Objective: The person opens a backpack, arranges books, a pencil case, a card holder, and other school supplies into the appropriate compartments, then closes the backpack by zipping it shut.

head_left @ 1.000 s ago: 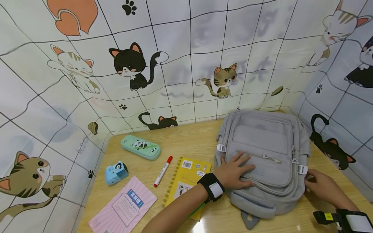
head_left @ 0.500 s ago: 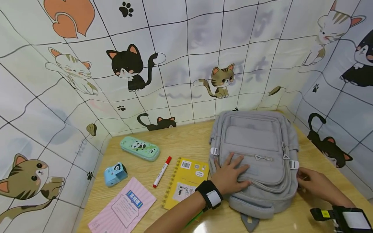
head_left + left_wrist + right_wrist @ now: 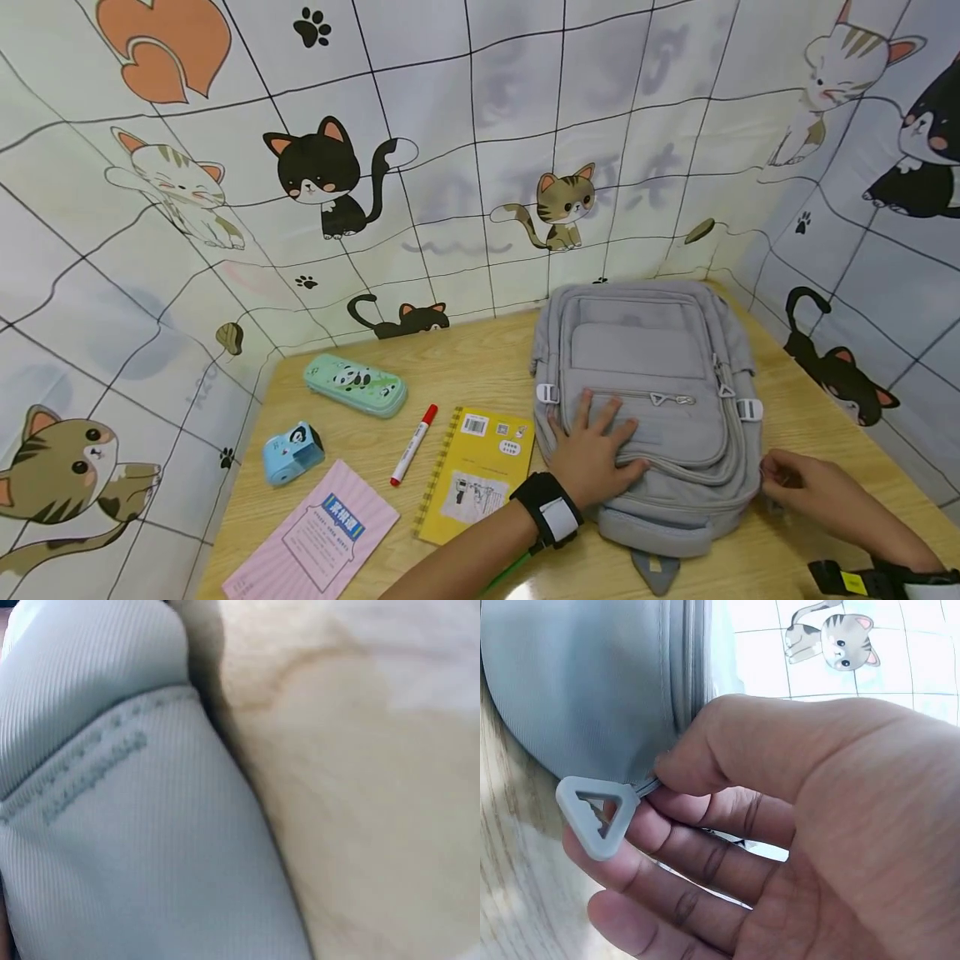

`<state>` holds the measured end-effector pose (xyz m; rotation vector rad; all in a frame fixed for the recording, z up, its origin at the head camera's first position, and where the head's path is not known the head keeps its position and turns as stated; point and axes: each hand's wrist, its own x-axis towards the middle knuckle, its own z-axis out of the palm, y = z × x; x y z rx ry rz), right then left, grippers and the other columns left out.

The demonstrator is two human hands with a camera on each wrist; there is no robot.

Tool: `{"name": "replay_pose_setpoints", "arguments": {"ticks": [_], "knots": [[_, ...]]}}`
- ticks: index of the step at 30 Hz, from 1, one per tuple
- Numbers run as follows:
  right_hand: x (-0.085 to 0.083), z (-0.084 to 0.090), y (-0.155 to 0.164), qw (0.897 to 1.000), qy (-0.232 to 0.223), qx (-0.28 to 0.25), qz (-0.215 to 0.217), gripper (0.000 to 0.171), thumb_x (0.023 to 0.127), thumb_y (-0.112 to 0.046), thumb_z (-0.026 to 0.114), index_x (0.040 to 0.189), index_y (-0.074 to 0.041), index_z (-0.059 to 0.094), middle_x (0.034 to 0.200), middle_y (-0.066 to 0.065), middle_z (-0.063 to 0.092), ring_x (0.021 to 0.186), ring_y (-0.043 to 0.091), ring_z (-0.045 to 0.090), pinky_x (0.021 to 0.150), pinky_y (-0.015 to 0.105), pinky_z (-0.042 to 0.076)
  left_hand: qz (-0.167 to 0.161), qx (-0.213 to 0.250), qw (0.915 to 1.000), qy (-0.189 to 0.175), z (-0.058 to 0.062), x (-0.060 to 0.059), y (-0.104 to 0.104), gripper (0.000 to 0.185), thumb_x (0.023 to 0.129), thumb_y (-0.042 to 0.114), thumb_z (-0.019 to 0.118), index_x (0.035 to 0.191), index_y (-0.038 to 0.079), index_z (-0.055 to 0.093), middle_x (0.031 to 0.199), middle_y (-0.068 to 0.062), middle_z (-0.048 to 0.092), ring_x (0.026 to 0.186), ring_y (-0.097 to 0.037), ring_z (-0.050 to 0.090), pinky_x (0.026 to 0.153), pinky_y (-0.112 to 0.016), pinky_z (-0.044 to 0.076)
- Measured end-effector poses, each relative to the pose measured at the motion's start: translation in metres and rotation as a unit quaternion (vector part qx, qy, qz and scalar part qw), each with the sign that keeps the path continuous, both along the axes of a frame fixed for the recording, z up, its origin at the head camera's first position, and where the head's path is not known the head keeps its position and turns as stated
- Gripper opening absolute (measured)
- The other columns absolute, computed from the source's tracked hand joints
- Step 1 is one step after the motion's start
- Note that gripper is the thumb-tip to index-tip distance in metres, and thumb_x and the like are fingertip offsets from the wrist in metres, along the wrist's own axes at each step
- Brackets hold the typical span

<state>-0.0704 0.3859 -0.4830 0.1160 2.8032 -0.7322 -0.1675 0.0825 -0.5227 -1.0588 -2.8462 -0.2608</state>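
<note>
A grey backpack [image 3: 645, 346] lies on the table, front pocket up, its top handle [image 3: 656, 533] toward the person. On its lower front rests my left hand [image 3: 592, 462], fingers spread flat over the fabric. My right hand [image 3: 813, 492] is at the bag's right side near the corner. In the right wrist view its thumb and forefinger pinch the cord of a zipper pull, whose grey triangular tab [image 3: 615, 836] hangs past the fingers. The zipper's slider is hidden behind the thumb. The left wrist view shows grey ribbed fabric [image 3: 142, 847] with stitching, and not the hand.
Left of the bag lie a yellow spiral notebook [image 3: 476, 467], a red-capped marker [image 3: 413, 446], a green panda pencil case [image 3: 355, 385], a small blue panda-printed object [image 3: 292, 452] and a pink booklet [image 3: 315, 533]. A cat-print cloth [image 3: 450, 167] hangs behind the table [image 3: 480, 354].
The backpack has slid slightly left on the table with both hands staying on it. The left hand keeps pressing its front; the right hand stays at the side. The head view has shifted slightly.
</note>
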Motion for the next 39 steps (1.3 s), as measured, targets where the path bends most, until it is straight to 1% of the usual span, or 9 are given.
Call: {"name": "replay_pose_setpoints", "arguments": {"ticks": [5,14,23,25,28,30,32,35,39], "knots": [[0.001,0.003,-0.005,1.000,0.007,0.005,-0.002,0.008,0.102,-0.016,0.067,0.098,-0.012,0.062,0.083,-0.003,0.059,0.070,0.006,0.047,0.061,0.027,0.040,0.026,0.014,0.9994,0.015,0.000,0.008,0.004,0.060,0.103,0.072,0.049,0.153,0.041,0.057,0.171,0.008,0.040,0.162,-0.039,0.028,0.102,-0.082,0.042],[-0.002,0.001,-0.003,1.000,0.001,0.016,0.001,0.012,0.100,-0.015,0.068,0.099,-0.006,0.060,0.086,-0.001,0.058,0.075,0.012,0.049,0.062,0.028,0.041,0.056,0.023,0.9979,0.024,0.008,0.024,0.010,0.055,0.104,0.067,0.052,0.149,0.038,0.062,0.167,0.006,0.046,0.158,-0.043,0.035,0.099,-0.081,0.044],[0.003,0.011,-0.014,0.999,-0.036,-0.011,0.022,0.012,0.101,-0.016,0.068,0.095,-0.012,0.058,0.083,-0.004,0.057,0.069,0.005,0.048,0.061,0.027,0.040,0.074,0.033,0.9950,0.059,0.006,0.020,0.015,0.054,0.103,0.065,0.055,0.146,0.034,0.065,0.165,0.002,0.050,0.154,-0.047,0.039,0.096,-0.081,0.046],[0.004,0.015,-0.017,0.999,-0.032,-0.011,0.028,0.013,0.102,-0.015,0.067,0.093,-0.012,0.057,0.081,-0.003,0.055,0.068,0.005,0.046,0.060,0.026,0.039,0.071,0.021,0.9951,0.066,0.010,0.019,0.015,0.055,0.101,0.066,0.057,0.145,0.034,0.066,0.163,0.001,0.051,0.154,-0.047,0.040,0.095,-0.080,0.046],[0.005,0.020,-0.018,0.999,-0.024,0.000,0.025,0.013,0.102,-0.014,0.067,0.094,-0.012,0.057,0.080,-0.004,0.054,0.066,0.005,0.045,0.060,0.026,0.039,0.036,-0.004,0.9952,0.091,0.028,0.018,0.017,0.050,0.100,0.064,0.060,0.132,0.028,0.074,0.150,-0.004,0.062,0.145,-0.042,0.051,0.096,-0.071,0.051],[0.006,0.022,-0.018,1.000,-0.019,0.004,0.023,0.013,0.102,-0.014,0.067,0.094,-0.011,0.057,0.080,-0.003,0.054,0.066,0.005,0.046,0.060,0.026,0.039,-0.014,-0.010,0.9947,0.101,0.046,0.018,0.022,0.039,0.101,0.058,0.063,0.119,0.026,0.078,0.134,-0.002,0.069,0.131,-0.030,0.062,0.091,-0.055,0.057],[0.006,0.022,-0.017,1.000,-0.019,0.000,0.018,0.010,0.102,-0.013,0.067,0.096,-0.010,0.060,0.083,-0.004,0.058,0.068,0.004,0.048,0.060,0.026,0.041,-0.079,-0.010,0.9913,0.104,0.061,0.018,0.033,0.026,0.102,0.049,0.065,0.107,0.027,0.077,0.115,0.003,0.071,0.107,-0.016,0.067,0.080,-0.035,0.058],[0.008,0.022,-0.014,0.999,-0.018,-0.025,0.016,0.007,0.103,-0.012,0.067,0.101,-0.007,0.064,0.088,-0.002,0.064,0.071,0.002,0.052,0.060,0.027,0.045,-0.171,-0.023,0.9839,0.048,0.075,0.022,0.061,0.013,0.103,0.040,0.067,0.107,0.029,0.071,0.099,0.013,0.064,0.081,0.000,0.059,0.060,-0.016,0.047],[0.011,0.021,-0.006,0.995,-0.024,-0.091,0.028,0.010,0.107,-0.013,0.063,0.106,-0.003,0.064,0.090,0.002,0.066,0.068,0.002,0.052,0.058,0.028,0.046,-0.215,-0.079,0.9725,-0.043,0.070,0.029,0.100,0.031,0.101,0.047,0.070,0.128,0.033,0.064,0.104,0.022,0.062,0.075,0.009,0.055,0.058,-0.011,0.043]]}}
